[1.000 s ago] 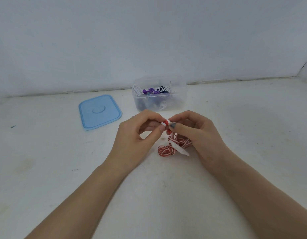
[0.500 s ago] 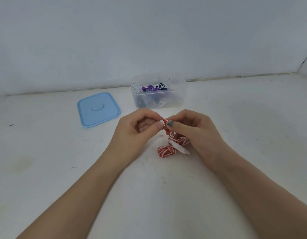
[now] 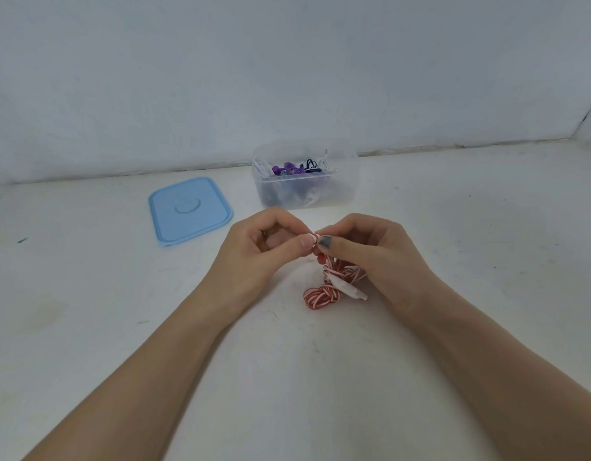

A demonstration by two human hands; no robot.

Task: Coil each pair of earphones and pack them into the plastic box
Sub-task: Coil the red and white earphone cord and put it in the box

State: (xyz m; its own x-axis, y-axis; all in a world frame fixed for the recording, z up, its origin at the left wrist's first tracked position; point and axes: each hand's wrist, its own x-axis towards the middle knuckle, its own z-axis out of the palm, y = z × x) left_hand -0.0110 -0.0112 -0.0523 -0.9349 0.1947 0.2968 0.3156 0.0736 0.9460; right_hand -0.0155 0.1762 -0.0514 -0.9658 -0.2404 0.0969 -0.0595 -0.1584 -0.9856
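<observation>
A pair of red-and-white striped earphones [image 3: 322, 294] lies in a loose bundle on the white surface, partly under my right hand. My left hand [image 3: 264, 251] and my right hand [image 3: 363, 251] meet above it, each pinching the same small red-and-white end of the cable between thumb and forefinger. A white piece of the earphones sticks out to the right of the bundle. Behind the hands stands the clear plastic box [image 3: 344, 194], open, with purple, white and dark earphones inside.
The blue lid [image 3: 189, 209] of the box lies flat to the left of the box. A pale wall rises close behind the box. The white surface runs on to the left and right of my arms.
Both hands keep their pinch on the cable end and have barely shifted. The bundle lies where it was.
</observation>
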